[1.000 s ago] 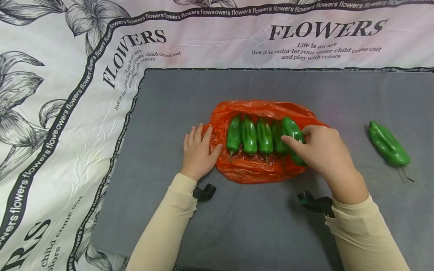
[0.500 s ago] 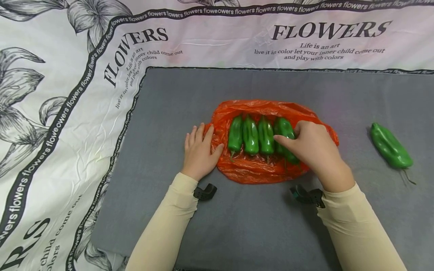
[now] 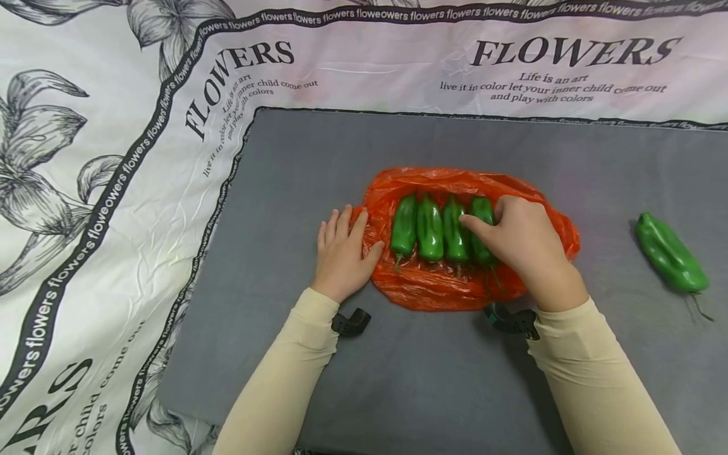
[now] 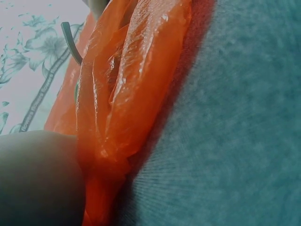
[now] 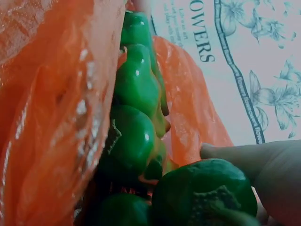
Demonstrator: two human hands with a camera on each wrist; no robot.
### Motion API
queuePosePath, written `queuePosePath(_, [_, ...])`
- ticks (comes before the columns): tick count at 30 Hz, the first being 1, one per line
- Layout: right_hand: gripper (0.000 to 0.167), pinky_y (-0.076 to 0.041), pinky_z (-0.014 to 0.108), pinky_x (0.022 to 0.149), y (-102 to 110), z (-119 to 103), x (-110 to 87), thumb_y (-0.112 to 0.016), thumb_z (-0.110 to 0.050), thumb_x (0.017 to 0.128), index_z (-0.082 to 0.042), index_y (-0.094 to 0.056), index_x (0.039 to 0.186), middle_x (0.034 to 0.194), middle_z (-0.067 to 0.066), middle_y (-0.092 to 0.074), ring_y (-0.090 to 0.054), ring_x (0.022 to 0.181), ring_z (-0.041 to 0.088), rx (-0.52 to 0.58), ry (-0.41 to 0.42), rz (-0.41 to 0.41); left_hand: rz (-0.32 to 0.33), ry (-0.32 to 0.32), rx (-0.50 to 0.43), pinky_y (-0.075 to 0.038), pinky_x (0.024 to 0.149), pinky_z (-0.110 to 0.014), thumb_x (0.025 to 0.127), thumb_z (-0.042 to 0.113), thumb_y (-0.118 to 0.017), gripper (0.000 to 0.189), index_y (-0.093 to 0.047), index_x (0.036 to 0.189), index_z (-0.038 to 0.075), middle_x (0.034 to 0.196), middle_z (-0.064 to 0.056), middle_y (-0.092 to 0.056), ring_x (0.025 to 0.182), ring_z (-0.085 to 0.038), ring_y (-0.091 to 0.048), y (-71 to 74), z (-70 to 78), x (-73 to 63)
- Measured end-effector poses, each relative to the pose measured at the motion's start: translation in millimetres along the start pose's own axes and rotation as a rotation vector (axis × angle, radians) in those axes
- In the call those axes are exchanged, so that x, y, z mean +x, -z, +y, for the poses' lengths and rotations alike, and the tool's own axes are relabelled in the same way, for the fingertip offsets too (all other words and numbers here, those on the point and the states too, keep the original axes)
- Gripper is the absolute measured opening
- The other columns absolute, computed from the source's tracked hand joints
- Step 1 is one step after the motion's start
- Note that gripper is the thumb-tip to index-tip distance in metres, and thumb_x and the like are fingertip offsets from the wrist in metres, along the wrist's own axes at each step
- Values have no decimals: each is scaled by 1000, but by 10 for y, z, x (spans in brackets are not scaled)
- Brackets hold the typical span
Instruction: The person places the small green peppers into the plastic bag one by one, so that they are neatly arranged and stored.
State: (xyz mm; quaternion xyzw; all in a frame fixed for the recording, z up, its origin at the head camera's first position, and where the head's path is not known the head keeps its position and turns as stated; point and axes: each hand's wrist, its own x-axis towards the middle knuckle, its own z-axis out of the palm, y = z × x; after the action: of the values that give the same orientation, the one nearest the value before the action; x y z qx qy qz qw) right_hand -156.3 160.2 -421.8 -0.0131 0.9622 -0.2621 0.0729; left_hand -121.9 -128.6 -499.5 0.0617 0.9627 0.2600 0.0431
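Observation:
Several glossy green peppers [image 3: 430,229] lie side by side inside a crumpled orange-red plastic bag [image 3: 432,294], whose mouth faces up. At the right end of the row my right hand [image 3: 529,237] holds a green pepper [image 3: 482,243], the thumb lying across it. Close up in the right wrist view, that held pepper [image 5: 202,188] shows its stem end, beside the other peppers [image 5: 136,82]. My left hand [image 3: 344,253] rests on the bag's left edge with fingers straight and spread. The right fingertips are hidden behind the pepper and hand.
A single green pepper [image 3: 671,253] with a long thin stem lies apart on the grey tabletop [image 3: 426,379], at the far right. A white printed flower cloth [image 3: 364,76] borders the grey area at the back and left.
My right hand has moved left and lowered the held pepper from above the row into the bag's right end. The left hand stays on the bag. The head view has shifted slightly.

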Motion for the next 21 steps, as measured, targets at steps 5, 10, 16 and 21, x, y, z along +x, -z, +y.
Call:
queuePosePath(5, [59,-32,36,48,-24,11,21,-72,-55,95,-9,-48,67,56,-1,-38,-40,54,21,8,14,38,-15,10,-4,0,129,-57,106,43,-58,71,-33,166,13,173,-17,-21,161,-40,-9,4,15,9])
queuePosePath(10, [43,-41,37,54,-9,-21,17,-66,-43,99,-1,-66,89,69,9,-60,-56,66,28,11,-6,25,-16,11,-10,0,128,-57,106,42,-58,71,-34,166,13,172,-18,-22,161,-40,-8,1,12,11])
queuePosePath(16, [44,-42,37,55,7,-52,-9,-61,-39,100,4,-70,103,63,7,-58,-56,63,26,36,-15,9,-12,14,-10,-1,128,-58,106,42,-58,71,-34,166,13,172,-18,-22,161,-40,-9,-2,11,9])
queuePosePath(21, [42,-43,38,58,4,-62,-23,-58,-35,104,3,-74,107,61,8,-61,-55,60,25,65,39,45,-11,15,-11,0,128,-57,106,43,-58,71,-34,166,12,172,-18,-22,161,-40,-9,-2,7,4])
